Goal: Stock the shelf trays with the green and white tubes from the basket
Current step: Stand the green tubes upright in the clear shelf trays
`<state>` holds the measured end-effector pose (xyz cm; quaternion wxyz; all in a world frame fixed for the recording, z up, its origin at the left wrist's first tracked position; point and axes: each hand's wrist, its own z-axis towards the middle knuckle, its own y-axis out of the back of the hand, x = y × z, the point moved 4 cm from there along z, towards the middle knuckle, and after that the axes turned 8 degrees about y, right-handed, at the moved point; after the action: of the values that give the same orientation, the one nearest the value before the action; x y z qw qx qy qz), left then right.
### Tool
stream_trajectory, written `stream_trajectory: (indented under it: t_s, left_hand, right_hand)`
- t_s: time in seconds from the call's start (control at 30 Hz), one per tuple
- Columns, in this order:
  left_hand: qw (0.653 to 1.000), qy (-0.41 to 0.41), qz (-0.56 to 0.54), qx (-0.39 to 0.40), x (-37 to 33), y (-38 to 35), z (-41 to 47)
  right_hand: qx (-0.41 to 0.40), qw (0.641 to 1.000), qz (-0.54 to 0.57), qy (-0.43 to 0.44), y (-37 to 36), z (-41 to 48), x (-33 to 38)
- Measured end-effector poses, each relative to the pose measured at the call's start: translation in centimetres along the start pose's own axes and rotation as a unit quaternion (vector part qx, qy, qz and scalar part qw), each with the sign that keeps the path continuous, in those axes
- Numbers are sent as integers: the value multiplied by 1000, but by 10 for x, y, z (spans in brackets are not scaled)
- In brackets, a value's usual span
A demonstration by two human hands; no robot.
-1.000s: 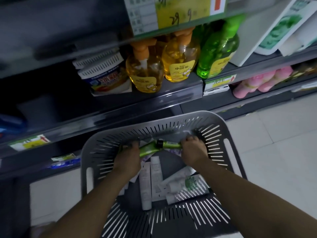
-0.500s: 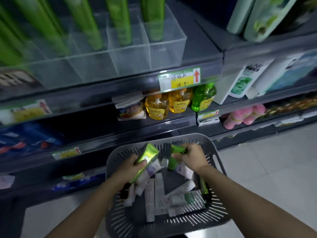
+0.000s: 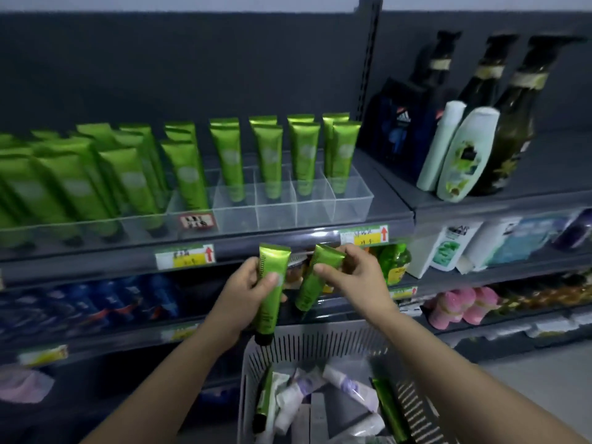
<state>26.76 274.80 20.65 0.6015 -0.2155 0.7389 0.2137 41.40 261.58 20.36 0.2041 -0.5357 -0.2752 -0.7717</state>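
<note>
My left hand [image 3: 248,288] grips a green tube [image 3: 270,293] upright, black cap down, just below the shelf edge. My right hand [image 3: 355,277] pinches a second green tube [image 3: 315,280] by its flat end, tilted beside the first. Above them a clear divided shelf tray [image 3: 288,213] holds rows of standing green tubes [image 3: 230,155], with bare front compartments. Below my arms the grey slotted basket [image 3: 320,341] holds several white tubes [image 3: 349,384] and two more green tubes [image 3: 389,411] lying loose.
Dark pump bottles [image 3: 509,123] and a white lotion bottle [image 3: 467,155] stand on the shelf to the right. Price tags [image 3: 185,257] line the shelf edge. Lower shelves hold blue packs [image 3: 96,302], a green bottle [image 3: 395,261] and pink items [image 3: 461,306].
Both hands have risen out of the basket, each carrying a green tube up to the shelf edge. The view has tilted up from the basket to the top shelf and its tray.
</note>
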Motion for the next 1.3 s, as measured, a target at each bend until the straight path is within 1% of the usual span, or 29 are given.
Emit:
stream_trajectory:
  t_s: [0.17,0.3,0.37,0.43,0.53,0.67,0.77,0.93,1.1,1.3]
  left_hand:
    - [994,-100,-8,-41,-75,31,-21]
    - [976,-203,-19,-83,-141,49,-30]
    - [968,-232,-24,-94,-168,58,-28]
    - [963,-249,3,-100,-189,64,-21]
    - [956,-257,62,-125,-206,73,-7]
    - [949,-234,150,-152,-209,79,17]
    - [936,-215,218,-175,-205,79,34]
    - [918,-209,267,-204,-207,78,44]
    - [907,-199,311,-203,-207,75,49]
    - [885,-180,384,-193,-197,70,53]
  right_hand:
    - [-47,992,6,115,-15,19,78]
    - [-74,975,-9,207,-24,40,139]
    - [-93,966,-22,239,-26,57,158]
    - [-96,960,-48,258,-29,72,172]
    - [-81,957,-101,258,-33,92,177]
    - [-59,958,-161,229,-36,111,164]
    - [-45,964,-176,196,-38,123,149]
    - [-28,967,-203,152,-41,129,130]
    - [-21,965,-221,137,-42,134,120]
    - [-11,970,-209,123,-43,137,112]
